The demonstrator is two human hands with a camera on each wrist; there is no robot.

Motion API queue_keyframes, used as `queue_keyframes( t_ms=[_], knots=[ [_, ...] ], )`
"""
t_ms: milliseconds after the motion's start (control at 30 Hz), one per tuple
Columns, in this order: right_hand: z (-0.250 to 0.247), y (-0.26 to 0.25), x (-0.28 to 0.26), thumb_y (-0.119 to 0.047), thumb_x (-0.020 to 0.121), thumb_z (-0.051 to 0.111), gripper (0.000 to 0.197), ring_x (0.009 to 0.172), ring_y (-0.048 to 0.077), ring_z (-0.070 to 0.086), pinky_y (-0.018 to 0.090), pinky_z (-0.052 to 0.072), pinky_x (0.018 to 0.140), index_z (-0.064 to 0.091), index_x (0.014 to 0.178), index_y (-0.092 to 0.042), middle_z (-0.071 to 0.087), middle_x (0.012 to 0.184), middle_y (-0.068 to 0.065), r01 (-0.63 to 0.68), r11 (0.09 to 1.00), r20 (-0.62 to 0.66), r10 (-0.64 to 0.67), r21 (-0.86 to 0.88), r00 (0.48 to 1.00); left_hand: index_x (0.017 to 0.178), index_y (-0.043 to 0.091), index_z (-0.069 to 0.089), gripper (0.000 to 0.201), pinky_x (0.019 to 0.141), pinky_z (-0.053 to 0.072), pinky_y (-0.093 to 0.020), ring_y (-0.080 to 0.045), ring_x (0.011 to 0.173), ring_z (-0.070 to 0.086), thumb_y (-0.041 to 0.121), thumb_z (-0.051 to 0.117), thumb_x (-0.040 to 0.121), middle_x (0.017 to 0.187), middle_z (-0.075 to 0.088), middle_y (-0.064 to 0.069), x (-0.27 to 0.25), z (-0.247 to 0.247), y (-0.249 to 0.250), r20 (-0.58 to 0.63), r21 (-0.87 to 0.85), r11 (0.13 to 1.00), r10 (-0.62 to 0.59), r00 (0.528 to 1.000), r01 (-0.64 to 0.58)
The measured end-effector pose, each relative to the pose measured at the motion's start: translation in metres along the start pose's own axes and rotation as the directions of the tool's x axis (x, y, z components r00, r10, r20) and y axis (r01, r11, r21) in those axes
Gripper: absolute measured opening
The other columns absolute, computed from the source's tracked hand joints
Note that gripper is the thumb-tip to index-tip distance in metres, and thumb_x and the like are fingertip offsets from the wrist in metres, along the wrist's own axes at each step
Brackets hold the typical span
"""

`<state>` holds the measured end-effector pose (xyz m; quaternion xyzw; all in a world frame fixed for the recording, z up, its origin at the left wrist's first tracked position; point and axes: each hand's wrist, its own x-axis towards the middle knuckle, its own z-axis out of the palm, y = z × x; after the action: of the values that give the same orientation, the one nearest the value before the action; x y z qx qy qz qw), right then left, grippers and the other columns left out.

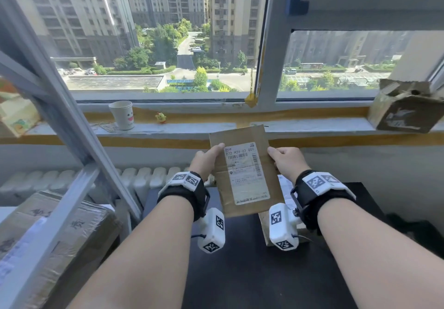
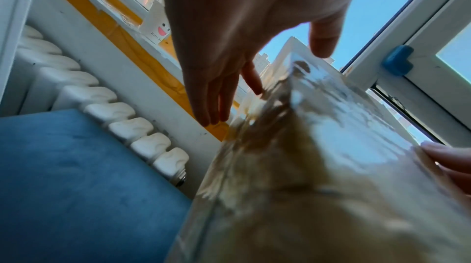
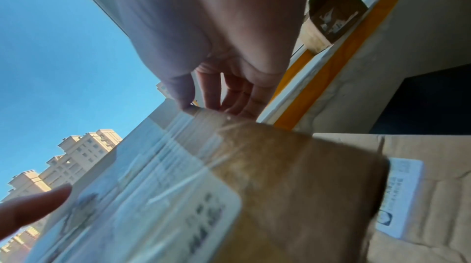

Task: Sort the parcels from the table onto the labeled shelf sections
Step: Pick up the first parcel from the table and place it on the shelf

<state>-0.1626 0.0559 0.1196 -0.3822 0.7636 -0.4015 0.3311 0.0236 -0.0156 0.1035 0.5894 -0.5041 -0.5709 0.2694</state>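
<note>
Flat parcel point(image 1: 243, 171) raised above near table point(image 1: 252, 272), pinched at both side edges by left hand point(image 1: 206, 161) and right hand point(image 1: 288, 162), label tilted up, probably for reading.

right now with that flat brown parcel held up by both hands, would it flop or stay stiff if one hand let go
The parcel looks thin and flat and holds its shape upright, so it is probably fairly stiff. The left hand and right hand hold it only at the edges, so it seems light. Glossy tape on its face could make a one-handed hold slippery.
</note>
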Motion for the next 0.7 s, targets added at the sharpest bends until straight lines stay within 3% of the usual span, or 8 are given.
queue_keyframes(
  t_ms=[100,200,233,333,433,533,600,700],
  knots=[
    [-0.004,0.005,-0.01,-0.032,0.097,0.052,0.034,0.071,0.024,0.054,0.037,0.05,0.08,0.069,0.082,-0.006,0.06,0.07,0.005,-0.025,0.999,-0.007,0.025,0.032,1.0,0.133,0.009,0.052,0.106,0.096,0.051,-0.047,-0.023,0.1,0.066,0.073,0.062,0.049,0.116,0.068,-0.008,-0.007,0.005,-0.01,0.053,-0.085,0.996,-0.002,0.999,0.006],
    [-0.008,0.008,-0.024,-0.037,0.095,0.054,0.035,0.072,0.018,0.059,0.038,0.051,0.081,0.069,0.093,-0.005,0.065,0.08,0.004,-0.023,0.996,-0.006,0.024,0.085,1.0,0.123,0.007,0.059,0.081,0.095,0.052,-0.047,-0.025,0.089,0.066,0.063,0.064,0.065,0.105,0.07,-0.008,-0.027,0.007,-0.008,0.084,-0.153,0.988,0.019,0.996,-0.006],
    [-0.01,0.009,-0.031,-0.04,0.094,0.055,0.035,0.078,0.019,0.061,0.036,0.051,0.081,0.067,0.096,-0.007,0.067,0.087,0.004,-0.021,0.995,0.001,0.021,0.093,1.0,0.121,0.006,0.061,0.081,0.094,0.053,-0.047,-0.025,0.09,0.066,0.064,0.067,0.065,0.105,0.07,-0.008,-0.032,0.008,-0.008,0.085,-0.155,0.988,0.031,0.996,-0.017],
    [-0.016,0.016,-0.052,-0.051,0.089,0.057,0.045,0.097,0.023,0.063,0.042,0.052,0.093,0.06,0.108,-0.011,0.066,0.104,0.004,-0.04,0.991,0.013,0.038,0.127,0.999,0.122,0.011,0.052,0.105,0.091,0.055,-0.049,-0.026,0.102,0.067,0.074,0.076,0.042,0.117,0.067,-0.009,-0.048,0.011,-0.012,0.036,-0.166,0.986,0.025,0.999,-0.019],
    [-0.022,0.031,-0.078,-0.061,0.083,0.056,0.059,0.106,0.026,0.063,0.049,0.051,0.096,0.056,0.114,-0.01,0.065,0.114,0.007,-0.064,0.982,0.061,0.054,0.18,0.997,0.134,0.013,0.038,0.084,0.087,0.054,-0.043,-0.026,0.112,0.06,0.055,0.074,0.071,0.127,0.057,-0.011,-0.084,0.015,-0.022,0.013,-0.216,0.976,0.031,0.999,-0.028],
    [-0.03,0.052,-0.115,-0.058,0.088,0.054,0.047,0.099,0.023,0.06,0.04,0.053,0.085,0.056,0.101,-0.013,0.062,0.113,0.007,-0.063,0.973,0.115,0.038,0.224,0.993,0.142,0.008,0.038,0.079,0.065,0.053,-0.03,-0.019,0.097,0.062,0.048,0.069,0.081,0.13,0.058,-0.012,-0.118,0.022,-0.05,0.034,-0.225,0.974,0.045,0.998,-0.036],
    [-0.032,0.064,-0.133,-0.063,0.086,0.052,0.044,0.103,0.024,0.061,0.042,0.049,0.095,0.057,0.093,-0.019,0.065,0.115,0.007,-0.05,0.982,0.121,0.028,0.184,0.992,0.141,0.005,0.044,0.079,0.051,0.051,-0.023,-0.017,0.088,0.065,0.051,0.067,0.081,0.126,0.064,-0.012,-0.134,0.026,-0.066,0.037,-0.204,0.978,0.04,0.999,-0.031],
    [-0.04,0.088,-0.175,-0.074,0.075,0.051,0.067,0.109,0.026,0.063,0.046,0.046,0.103,0.06,0.112,-0.019,0.068,0.118,0.006,-0.077,0.987,0.185,0.05,0.141,0.981,0.124,0.002,0.056,0.057,0.045,0.05,-0.019,-0.015,0.076,0.065,0.046,0.062,0.088,0.102,0.071,-0.007,-0.181,0.033,-0.088,0.039,-0.181,0.982,0.054,0.998,-0.047]
  ],
)
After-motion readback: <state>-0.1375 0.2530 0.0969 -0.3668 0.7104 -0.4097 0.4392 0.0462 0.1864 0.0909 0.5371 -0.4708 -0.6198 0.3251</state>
